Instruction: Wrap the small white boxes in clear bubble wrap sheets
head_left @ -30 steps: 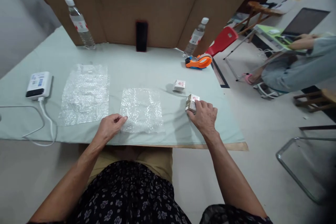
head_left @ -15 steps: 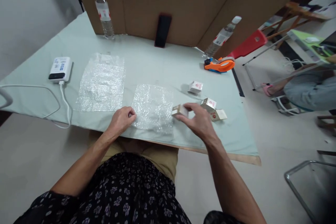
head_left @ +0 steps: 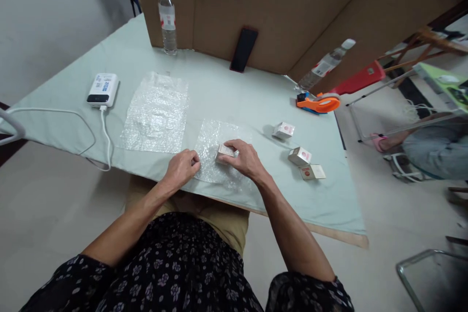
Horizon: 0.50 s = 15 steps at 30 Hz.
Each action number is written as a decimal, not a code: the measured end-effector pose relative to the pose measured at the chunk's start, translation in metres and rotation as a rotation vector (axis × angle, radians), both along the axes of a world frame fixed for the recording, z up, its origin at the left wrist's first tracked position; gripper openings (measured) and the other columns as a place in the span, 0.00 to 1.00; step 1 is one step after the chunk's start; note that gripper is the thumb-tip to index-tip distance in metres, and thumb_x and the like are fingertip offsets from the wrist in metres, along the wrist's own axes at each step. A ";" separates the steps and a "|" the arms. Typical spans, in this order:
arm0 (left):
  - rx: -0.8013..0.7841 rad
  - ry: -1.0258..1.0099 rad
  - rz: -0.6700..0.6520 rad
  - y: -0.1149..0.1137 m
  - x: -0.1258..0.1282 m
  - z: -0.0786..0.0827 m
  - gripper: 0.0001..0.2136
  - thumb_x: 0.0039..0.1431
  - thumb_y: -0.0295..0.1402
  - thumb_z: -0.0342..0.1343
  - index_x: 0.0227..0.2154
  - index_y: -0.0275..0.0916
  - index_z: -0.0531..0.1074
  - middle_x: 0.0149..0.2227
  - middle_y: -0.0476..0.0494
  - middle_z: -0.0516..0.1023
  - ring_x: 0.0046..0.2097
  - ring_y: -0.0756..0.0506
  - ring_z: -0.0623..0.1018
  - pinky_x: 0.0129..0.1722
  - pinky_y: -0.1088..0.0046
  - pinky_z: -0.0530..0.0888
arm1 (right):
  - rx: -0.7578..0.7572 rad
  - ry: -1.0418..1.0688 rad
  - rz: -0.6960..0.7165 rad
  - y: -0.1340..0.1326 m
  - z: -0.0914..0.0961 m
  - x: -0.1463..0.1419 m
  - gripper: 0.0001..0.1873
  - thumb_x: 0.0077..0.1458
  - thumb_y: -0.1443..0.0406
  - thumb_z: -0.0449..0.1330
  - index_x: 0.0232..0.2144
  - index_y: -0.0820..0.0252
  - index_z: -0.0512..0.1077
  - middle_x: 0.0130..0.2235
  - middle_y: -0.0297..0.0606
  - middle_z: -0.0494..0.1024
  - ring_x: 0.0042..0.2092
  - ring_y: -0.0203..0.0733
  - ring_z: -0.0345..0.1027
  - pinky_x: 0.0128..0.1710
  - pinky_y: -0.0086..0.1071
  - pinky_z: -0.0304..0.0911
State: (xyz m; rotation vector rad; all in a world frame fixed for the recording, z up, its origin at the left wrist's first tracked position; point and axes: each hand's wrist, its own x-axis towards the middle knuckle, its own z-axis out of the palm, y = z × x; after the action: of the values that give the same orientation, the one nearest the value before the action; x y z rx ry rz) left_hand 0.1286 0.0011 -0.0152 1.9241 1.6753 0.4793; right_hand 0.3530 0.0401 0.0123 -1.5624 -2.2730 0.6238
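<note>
Head view: the bench (head_left: 234, 95), covered in pale green cloth, carries the items listed. Right hand (head_left: 245, 158): its grip is clamped on a small printed carton (head_left: 224, 152), thumb on one side and fingers on the other. The carton is over the middle of the near bubble-wrap sheet (head_left: 212, 132), close to the bench's near edge; whether its full underside bears on the sheet cannot be told. Left hand (head_left: 183, 169): thumb and forefinger together at the left margin of that sheet; whether the grip pinches the film cannot be told.

A second bubble-wrap sheet (head_left: 157, 112) lies flat, nearer the bench's left edge. Left of it is a white power bank (head_left: 103, 89) with a white cable (head_left: 106, 136) plugged in. Toward the right edge are three more cartons: one apart (head_left: 283, 130), and a pair (head_left: 300, 156), (head_left: 313, 172) nearer the near right corner, lying side by side.

Along the far edge stands a brown cardboard panel (head_left: 219, 5). Against it lean a phone (head_left: 243, 49) and, near the far right corner, a tilted water bottle (head_left: 326, 66); an upright bottle (head_left: 168, 22) stands farther left. An orange tape dispenser (head_left: 320, 103) lies by the right edge.
</note>
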 end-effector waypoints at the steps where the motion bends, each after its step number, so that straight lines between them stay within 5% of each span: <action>1: 0.002 -0.001 -0.003 0.000 0.000 0.000 0.04 0.55 0.28 0.54 0.28 0.39 0.74 0.31 0.45 0.75 0.35 0.45 0.73 0.37 0.69 0.68 | -0.055 0.019 0.017 0.002 0.002 0.002 0.14 0.56 0.54 0.62 0.41 0.54 0.77 0.43 0.38 0.81 0.43 0.47 0.72 0.42 0.37 0.61; 4: 0.001 -0.001 -0.002 0.000 -0.001 -0.001 0.04 0.55 0.28 0.54 0.28 0.39 0.73 0.31 0.45 0.74 0.35 0.45 0.73 0.37 0.69 0.67 | -0.116 -0.037 0.017 0.003 0.006 0.005 0.15 0.61 0.55 0.56 0.35 0.55 0.79 0.39 0.37 0.81 0.40 0.45 0.73 0.40 0.36 0.61; 10: 0.002 -0.016 -0.011 0.000 -0.002 -0.002 0.04 0.55 0.29 0.54 0.28 0.39 0.72 0.31 0.45 0.74 0.35 0.45 0.73 0.37 0.69 0.67 | 0.054 -0.105 -0.030 -0.015 0.001 0.005 0.26 0.57 0.50 0.61 0.53 0.58 0.72 0.53 0.47 0.77 0.52 0.56 0.68 0.50 0.46 0.58; 15: 0.000 -0.029 -0.027 0.000 -0.004 -0.003 0.04 0.55 0.29 0.53 0.28 0.39 0.72 0.31 0.45 0.74 0.35 0.45 0.73 0.37 0.69 0.67 | 0.085 -0.119 0.025 -0.013 -0.005 0.005 0.21 0.58 0.55 0.61 0.51 0.56 0.72 0.50 0.44 0.79 0.51 0.54 0.69 0.49 0.45 0.57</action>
State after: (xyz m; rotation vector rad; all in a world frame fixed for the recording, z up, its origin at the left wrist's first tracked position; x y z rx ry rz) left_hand 0.1248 0.0013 -0.0187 1.9281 1.6295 0.4950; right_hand 0.3579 0.0269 0.0074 -1.5714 -2.3752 0.4454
